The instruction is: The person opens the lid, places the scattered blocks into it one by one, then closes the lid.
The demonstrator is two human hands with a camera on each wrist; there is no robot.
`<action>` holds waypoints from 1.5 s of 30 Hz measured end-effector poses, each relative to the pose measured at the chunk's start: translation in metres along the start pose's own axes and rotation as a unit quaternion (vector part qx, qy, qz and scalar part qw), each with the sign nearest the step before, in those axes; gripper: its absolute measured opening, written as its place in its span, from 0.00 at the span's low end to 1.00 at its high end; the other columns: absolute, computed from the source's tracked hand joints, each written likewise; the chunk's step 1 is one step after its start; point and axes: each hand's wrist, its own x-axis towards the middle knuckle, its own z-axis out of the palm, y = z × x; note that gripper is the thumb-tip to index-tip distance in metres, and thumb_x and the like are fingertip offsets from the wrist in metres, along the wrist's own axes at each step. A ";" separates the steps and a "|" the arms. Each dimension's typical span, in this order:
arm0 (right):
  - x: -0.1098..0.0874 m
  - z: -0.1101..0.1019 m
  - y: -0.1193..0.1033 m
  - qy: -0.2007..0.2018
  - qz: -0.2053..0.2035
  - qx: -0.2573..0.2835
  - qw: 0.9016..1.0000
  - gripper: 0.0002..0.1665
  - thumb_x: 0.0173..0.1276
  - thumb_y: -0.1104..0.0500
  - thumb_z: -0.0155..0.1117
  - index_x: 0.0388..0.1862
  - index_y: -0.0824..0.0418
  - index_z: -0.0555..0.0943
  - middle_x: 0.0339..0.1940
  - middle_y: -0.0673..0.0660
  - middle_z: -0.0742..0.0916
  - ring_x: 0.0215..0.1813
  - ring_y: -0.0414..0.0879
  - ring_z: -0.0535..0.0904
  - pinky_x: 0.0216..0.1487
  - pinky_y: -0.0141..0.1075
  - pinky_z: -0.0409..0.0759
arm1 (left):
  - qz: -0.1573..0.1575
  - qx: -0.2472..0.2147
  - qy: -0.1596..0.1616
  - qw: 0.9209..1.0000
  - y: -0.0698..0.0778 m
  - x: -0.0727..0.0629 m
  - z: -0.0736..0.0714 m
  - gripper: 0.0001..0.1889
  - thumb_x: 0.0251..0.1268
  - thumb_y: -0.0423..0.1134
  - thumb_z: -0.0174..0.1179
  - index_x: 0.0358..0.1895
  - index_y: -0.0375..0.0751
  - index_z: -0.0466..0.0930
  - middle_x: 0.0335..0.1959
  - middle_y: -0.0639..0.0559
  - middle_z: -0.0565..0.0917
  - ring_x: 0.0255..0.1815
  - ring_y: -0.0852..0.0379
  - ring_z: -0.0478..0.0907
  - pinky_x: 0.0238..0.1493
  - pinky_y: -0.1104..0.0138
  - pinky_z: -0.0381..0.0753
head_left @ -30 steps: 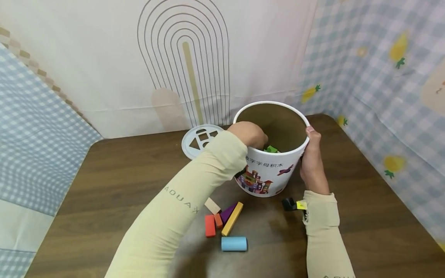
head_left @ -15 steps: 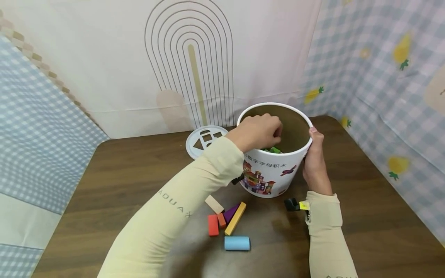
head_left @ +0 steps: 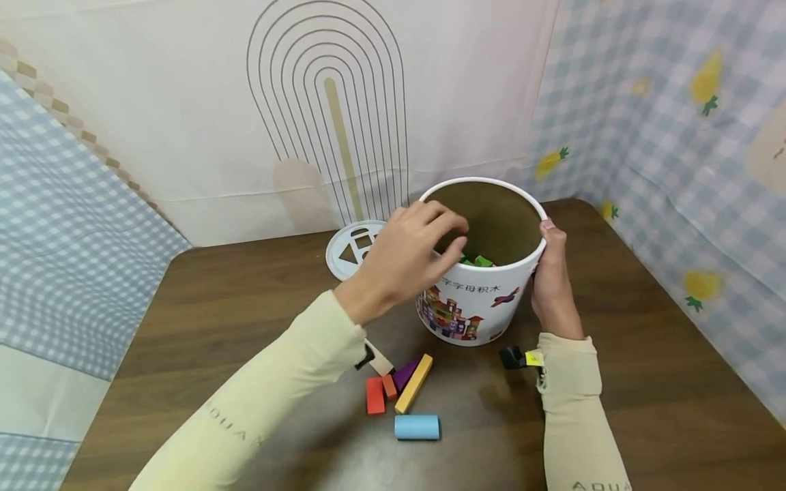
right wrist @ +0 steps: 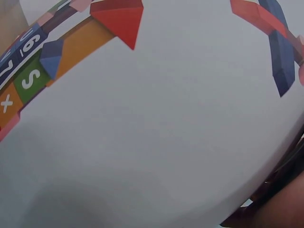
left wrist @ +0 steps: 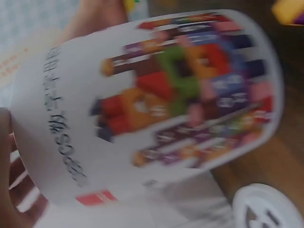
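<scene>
A white bucket [head_left: 469, 317] with a printed block castle stands upright on the table, several green blocks [head_left: 483, 262] visible low inside it. My right hand [head_left: 552, 279] grips its right side, thumb over the rim and the other fingers hidden behind the wall. At the near left of the rim, my left hand [head_left: 408, 256] hangs with loosely bent, spread fingers; nothing shows between them. The bucket's printed wall [left wrist: 156, 95] fills much of the left wrist view, with that hand's fingers [left wrist: 9, 190] at the left edge.
A white lid [head_left: 332, 256] with cut-out shapes lies behind my left hand. Before the bucket are a blue cylinder [head_left: 416, 427], a yellow bar [head_left: 414, 384], a purple triangle [head_left: 405, 374], a red block [head_left: 375, 395], a small orange-red block [head_left: 389, 387] and a beige block [head_left: 381, 360].
My left hand has come up out of the bucket and moved left toward me, its fingers loosening. My right hand keeps its grip on the bucket; the loose blocks lie as before.
</scene>
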 end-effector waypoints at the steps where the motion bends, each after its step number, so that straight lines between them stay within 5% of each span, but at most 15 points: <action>1: 0.000 0.001 0.000 -0.002 0.001 0.000 1.000 0.29 0.78 0.39 0.40 0.59 0.55 0.78 0.58 0.54 0.78 0.60 0.47 0.71 0.65 0.39 0.62 | 0.011 0.002 0.027 1.000 -0.001 -0.010 -0.002 0.10 0.77 0.43 0.60 0.53 0.45 0.86 0.51 0.51 0.85 0.53 0.51 0.81 0.57 0.56 0.77; 4: 0.000 0.002 -0.001 -0.007 0.001 -0.001 1.000 0.31 0.78 0.39 0.40 0.61 0.56 0.78 0.59 0.56 0.78 0.61 0.49 0.71 0.66 0.41 0.62 | 0.032 -0.001 0.089 0.996 -0.008 -0.041 -0.004 0.11 0.73 0.39 0.65 0.52 0.40 0.86 0.51 0.46 0.85 0.52 0.47 0.81 0.57 0.55 0.79; 7: -0.001 0.002 -0.001 -0.012 0.000 -0.002 1.000 0.32 0.79 0.38 0.40 0.63 0.57 0.77 0.60 0.56 0.78 0.62 0.50 0.71 0.66 0.43 0.61 | 0.027 -0.016 0.089 0.996 -0.015 -0.072 -0.004 0.14 0.69 0.36 0.68 0.55 0.39 0.84 0.51 0.45 0.84 0.53 0.47 0.81 0.58 0.56 0.80; 14: 0.000 0.001 0.000 0.003 0.000 -0.003 1.000 0.29 0.78 0.39 0.40 0.59 0.55 0.78 0.58 0.54 0.78 0.60 0.48 0.71 0.65 0.39 0.61 | -0.029 -0.030 -0.057 0.998 -0.030 -0.137 0.002 0.20 0.69 0.36 0.70 0.62 0.43 0.82 0.58 0.48 0.83 0.60 0.50 0.81 0.62 0.55 0.82; 22: 0.000 -0.001 -0.001 0.009 0.003 0.005 1.000 0.29 0.78 0.40 0.39 0.59 0.56 0.78 0.58 0.54 0.78 0.61 0.47 0.70 0.66 0.38 0.61 | -0.082 -0.010 -0.213 0.973 -0.038 -0.180 0.015 0.23 0.67 0.35 0.65 0.65 0.48 0.81 0.64 0.49 0.81 0.64 0.49 0.78 0.53 0.52 0.82; 27: 0.000 -0.001 -0.001 -0.001 0.001 0.004 1.000 0.31 0.78 0.39 0.40 0.60 0.58 0.78 0.59 0.56 0.78 0.61 0.49 0.71 0.66 0.40 0.62 | -0.096 -0.004 -0.251 0.963 -0.041 -0.192 0.022 0.21 0.68 0.36 0.66 0.63 0.50 0.83 0.63 0.52 0.83 0.64 0.49 0.78 0.52 0.52 0.81; 34: -0.001 -0.001 0.000 -0.010 -0.002 -0.011 1.000 0.33 0.79 0.38 0.40 0.64 0.58 0.77 0.61 0.57 0.77 0.62 0.50 0.70 0.66 0.44 0.60 | -0.084 0.034 -0.235 0.968 -0.042 -0.194 0.027 0.14 0.72 0.36 0.67 0.57 0.50 0.85 0.55 0.55 0.85 0.56 0.51 0.81 0.48 0.54 0.81; 39: -0.001 -0.002 0.000 -0.016 -0.002 -0.011 1.000 0.33 0.79 0.38 0.40 0.64 0.58 0.77 0.61 0.57 0.77 0.62 0.50 0.70 0.66 0.44 0.60 | -0.085 0.034 -0.211 0.973 -0.040 -0.186 0.020 0.16 0.70 0.36 0.68 0.58 0.48 0.84 0.54 0.54 0.85 0.53 0.52 0.82 0.46 0.56 0.81; 45: -0.001 -0.001 -0.002 -0.011 -0.002 -0.016 1.000 0.31 0.80 0.38 0.40 0.63 0.56 0.78 0.60 0.55 0.77 0.62 0.49 0.70 0.66 0.44 0.59 | -0.063 0.030 -0.155 0.985 -0.035 -0.161 0.000 0.18 0.68 0.34 0.69 0.59 0.47 0.83 0.55 0.53 0.85 0.53 0.51 0.81 0.46 0.57 0.81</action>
